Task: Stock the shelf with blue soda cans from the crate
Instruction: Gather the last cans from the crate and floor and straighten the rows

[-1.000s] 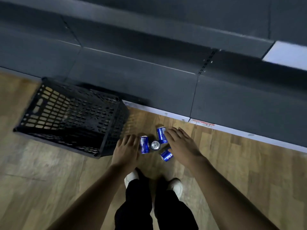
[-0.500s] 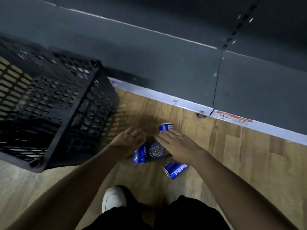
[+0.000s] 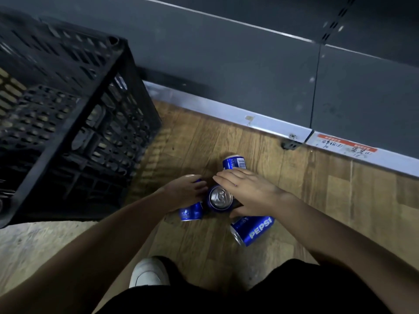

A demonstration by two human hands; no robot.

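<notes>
Wood-plank floor (image 3: pixel 294 200) runs under me, up to the grey metal bottom shelf (image 3: pixel 249 71). At left stands the black plastic lattice crate (image 3: pixel 68 123); I cannot tell what is inside. My left hand (image 3: pixel 183 191) curls around a blue soda can (image 3: pixel 191 211) lying on the floor. Just right stands an upright blue can with a silver top (image 3: pixel 220 198). My right hand (image 3: pixel 251 191) hovers flat above it, fingers straight, between a far blue can (image 3: pixel 234 163) and a toppled blue can reading PEPSI (image 3: pixel 252 230). A red-and-white handwritten shelf label (image 3: pixel 347 146) is illegible.

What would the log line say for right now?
left hand grips Pepsi can | right hand open over upright can | floor
</notes>
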